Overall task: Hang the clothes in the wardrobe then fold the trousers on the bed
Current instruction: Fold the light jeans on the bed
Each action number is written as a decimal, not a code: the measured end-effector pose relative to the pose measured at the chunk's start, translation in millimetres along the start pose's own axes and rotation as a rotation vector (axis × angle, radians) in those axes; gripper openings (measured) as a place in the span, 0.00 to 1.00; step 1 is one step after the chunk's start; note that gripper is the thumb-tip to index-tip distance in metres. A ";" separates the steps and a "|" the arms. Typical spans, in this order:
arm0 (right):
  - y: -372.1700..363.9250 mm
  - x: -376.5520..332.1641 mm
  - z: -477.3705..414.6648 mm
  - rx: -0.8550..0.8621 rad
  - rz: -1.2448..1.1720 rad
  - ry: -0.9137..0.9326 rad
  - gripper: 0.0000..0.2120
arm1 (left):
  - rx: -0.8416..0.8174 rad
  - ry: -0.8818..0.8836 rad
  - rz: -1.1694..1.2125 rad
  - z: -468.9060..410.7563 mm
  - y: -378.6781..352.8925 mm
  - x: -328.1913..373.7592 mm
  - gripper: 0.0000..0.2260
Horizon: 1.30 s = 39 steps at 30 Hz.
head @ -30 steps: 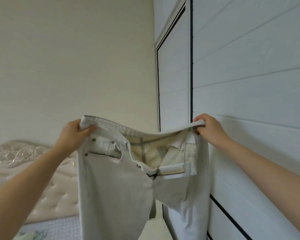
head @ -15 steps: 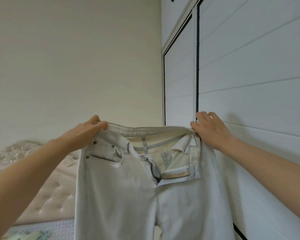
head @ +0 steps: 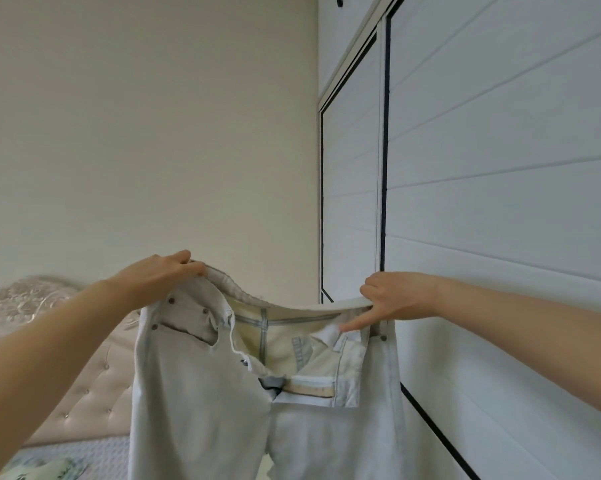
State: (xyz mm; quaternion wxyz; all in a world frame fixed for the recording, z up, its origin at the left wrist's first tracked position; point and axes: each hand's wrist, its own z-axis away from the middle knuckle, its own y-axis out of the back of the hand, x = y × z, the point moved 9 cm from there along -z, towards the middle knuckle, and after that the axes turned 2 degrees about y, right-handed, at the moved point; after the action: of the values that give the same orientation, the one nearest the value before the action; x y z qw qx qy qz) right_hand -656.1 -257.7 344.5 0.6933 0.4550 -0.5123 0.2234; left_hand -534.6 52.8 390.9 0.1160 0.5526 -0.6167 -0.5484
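Pale, almost white trousers [head: 202, 403] hang in the air in front of me, front side facing me, fly open. My left hand [head: 157, 278] grips the waistband at its left corner. My right hand [head: 396, 299] grips the waistband at its right side, one finger pointing down inside the open front. The waistband sags between the two hands. The legs drop out of the bottom of the view. The white wardrobe [head: 499, 202] with black trim stands directly right of the trousers, its sliding doors closed.
A cream tufted headboard [head: 84, 393] and a strip of the bed [head: 67, 455] with a patterned cloth [head: 42, 472] lie at the lower left. A plain cream wall [head: 153, 133] fills the back.
My left hand has slid inward along the waistband and risen slightly; my right hand has dropped a little. The waistband now sags more and the fly gapes wider.
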 end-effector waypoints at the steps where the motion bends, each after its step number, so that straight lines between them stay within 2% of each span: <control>1: -2.1 -2.1 -1.1 -0.013 0.025 0.000 0.38 | -0.004 0.002 -0.011 1.5 1.6 -0.2 0.23; 3: -3.8 -4.9 -2.8 -0.067 0.014 -0.034 0.29 | -0.001 0.009 0.009 3.2 1.5 -3.9 0.23; 6: -22.6 5.4 1.4 -0.407 -0.341 -0.302 0.15 | -0.024 0.089 0.069 5.4 1.9 -10.2 0.15; 8: -24.0 10.3 3.2 -0.472 -0.441 -0.403 0.11 | -0.049 0.122 0.134 4.6 1.8 -8.6 0.14; 11: -18.8 18.7 0.1 -0.439 -0.344 -0.408 0.15 | -0.052 0.123 0.213 3.6 9.5 -1.6 0.10; 12: -17.3 19.9 -0.9 -0.440 -0.319 -0.393 0.19 | -0.055 0.111 0.231 3.6 11.6 0.4 0.09; 14: -11.3 23.0 -2.1 -0.462 -0.305 -0.374 0.30 | -0.041 0.124 0.263 4.6 17.3 0.9 0.14; 15: -6.1 30.3 -2.5 -0.428 -0.383 -0.421 0.32 | -0.015 0.133 0.284 4.7 22.9 0.8 0.17; 17: 7.1 60.4 -1.5 -0.234 -0.706 -0.622 0.26 | 0.100 0.181 0.404 3.0 42.0 -4.2 0.19; 20: 17.9 127.1 35.1 0.364 -1.193 -1.126 0.25 | 0.402 0.441 0.857 7.1 71.1 -43.2 0.20; 21: 11.8 138.6 49.8 0.440 -1.257 -1.274 0.24 | 0.440 0.549 1.018 8.9 70.1 -57.9 0.21; 22: 5.0 144.4 58.6 0.400 -1.245 -1.369 0.23 | 0.417 0.626 1.088 8.6 65.9 -66.2 0.22; 23: 0.4 146.5 62.4 0.304 -1.181 -1.414 0.22 | 0.352 0.664 1.058 6.8 62.1 -68.0 0.23; 27: 3.0 155.4 64.3 -0.017 -0.805 -1.431 0.13 | 0.203 0.632 0.608 -5.4 69.3 -48.0 0.23; 29: 0.1 149.7 66.1 -0.109 -0.737 -1.406 0.13 | 0.157 0.604 0.506 -6.8 65.2 -37.5 0.22; 34: -12.0 133.6 78.1 -0.145 -0.859 -1.294 0.19 | 0.051 0.475 0.582 -5.9 49.2 -28.6 0.25; 39: -22.9 123.5 77.8 -0.037 -1.065 -1.188 0.24 | -0.079 0.317 0.757 4.6 48.4 -5.8 0.28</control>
State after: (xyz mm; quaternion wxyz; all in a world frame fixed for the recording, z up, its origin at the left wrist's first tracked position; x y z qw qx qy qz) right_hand -631.4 -355.0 452.9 0.3252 0.6698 -0.5134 -0.4265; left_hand -562.8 49.7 430.9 0.4240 0.3595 -0.7296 -0.3984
